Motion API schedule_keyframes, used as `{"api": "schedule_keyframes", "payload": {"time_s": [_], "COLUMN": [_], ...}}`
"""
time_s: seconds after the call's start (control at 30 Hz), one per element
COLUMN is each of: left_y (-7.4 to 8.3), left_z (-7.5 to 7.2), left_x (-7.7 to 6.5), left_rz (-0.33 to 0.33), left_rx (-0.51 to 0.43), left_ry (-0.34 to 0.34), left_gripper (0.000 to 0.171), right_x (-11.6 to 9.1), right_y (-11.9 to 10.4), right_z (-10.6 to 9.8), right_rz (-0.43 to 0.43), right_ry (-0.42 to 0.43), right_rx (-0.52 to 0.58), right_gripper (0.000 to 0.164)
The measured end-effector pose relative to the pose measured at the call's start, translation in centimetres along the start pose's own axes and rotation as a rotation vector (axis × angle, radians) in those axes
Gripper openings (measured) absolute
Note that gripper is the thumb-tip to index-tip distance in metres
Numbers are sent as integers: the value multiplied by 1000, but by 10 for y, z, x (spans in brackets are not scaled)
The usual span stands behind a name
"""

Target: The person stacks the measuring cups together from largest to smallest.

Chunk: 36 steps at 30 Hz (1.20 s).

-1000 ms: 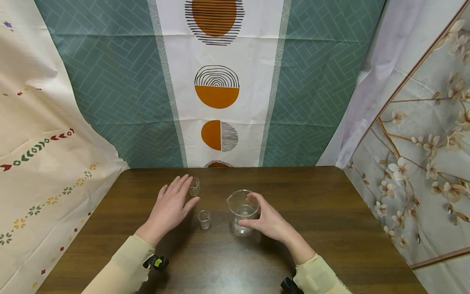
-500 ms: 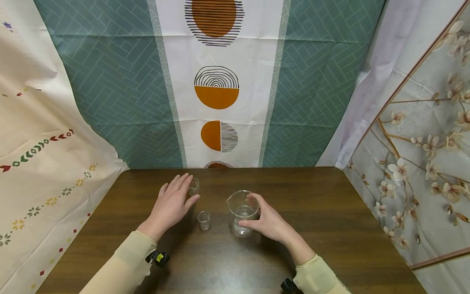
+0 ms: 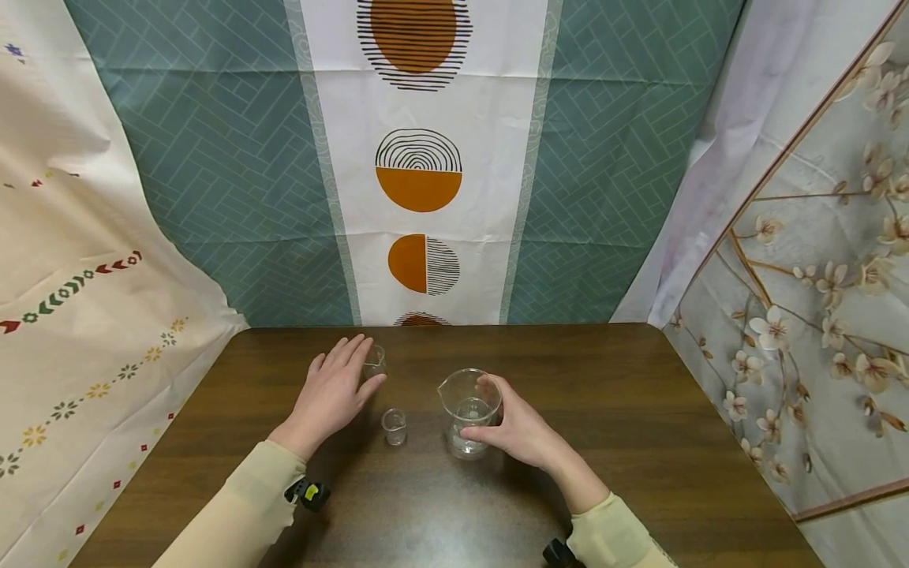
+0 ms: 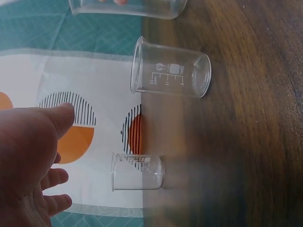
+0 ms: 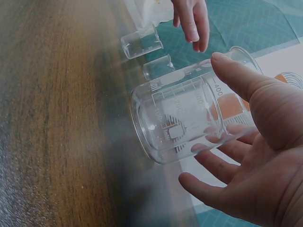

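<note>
Head view: right hand (image 3: 518, 422) curled round large beaker (image 3: 454, 410), upright on brown table (image 3: 611, 418), inner beaker (image 3: 469, 424) nested inside. Left hand (image 3: 334, 394) loose, fingers straight, just beside far beaker (image 3: 378, 362). Near beaker (image 3: 394, 428) upright between hands, apart from both. Far beaker toward table's far edge, partly hidden by left hand; large beaker cut off in left wrist view.

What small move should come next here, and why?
Probably lower the left hand and close its fingers around the far small beaker: that hand is open and holds nothing, and in the head view it overlaps that beaker. The right hand already grips the large beaker, which seems to have another beaker nested inside.
</note>
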<state>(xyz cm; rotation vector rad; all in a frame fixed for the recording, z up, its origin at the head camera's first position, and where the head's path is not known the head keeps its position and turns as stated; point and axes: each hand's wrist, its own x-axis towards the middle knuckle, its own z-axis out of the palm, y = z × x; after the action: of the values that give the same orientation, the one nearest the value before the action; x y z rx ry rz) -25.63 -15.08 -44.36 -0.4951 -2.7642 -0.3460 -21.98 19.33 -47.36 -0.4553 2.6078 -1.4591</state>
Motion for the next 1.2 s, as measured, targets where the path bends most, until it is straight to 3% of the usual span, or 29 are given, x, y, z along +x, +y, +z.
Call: {"api": "schedule_keyframes", "payload": {"time_s": [1.2], "left_y": [-5], "left_z": [9], "left_x": [19], "left_rz": [-50], "left_rx": [-11], "left_ry": [-67], "left_gripper": [75], "right_x": [0], "right_y": [1], "right_z": [0], "right_rz": [0], "right_ry": [0], "right_rx": [-7], "right_gripper": [96]}}
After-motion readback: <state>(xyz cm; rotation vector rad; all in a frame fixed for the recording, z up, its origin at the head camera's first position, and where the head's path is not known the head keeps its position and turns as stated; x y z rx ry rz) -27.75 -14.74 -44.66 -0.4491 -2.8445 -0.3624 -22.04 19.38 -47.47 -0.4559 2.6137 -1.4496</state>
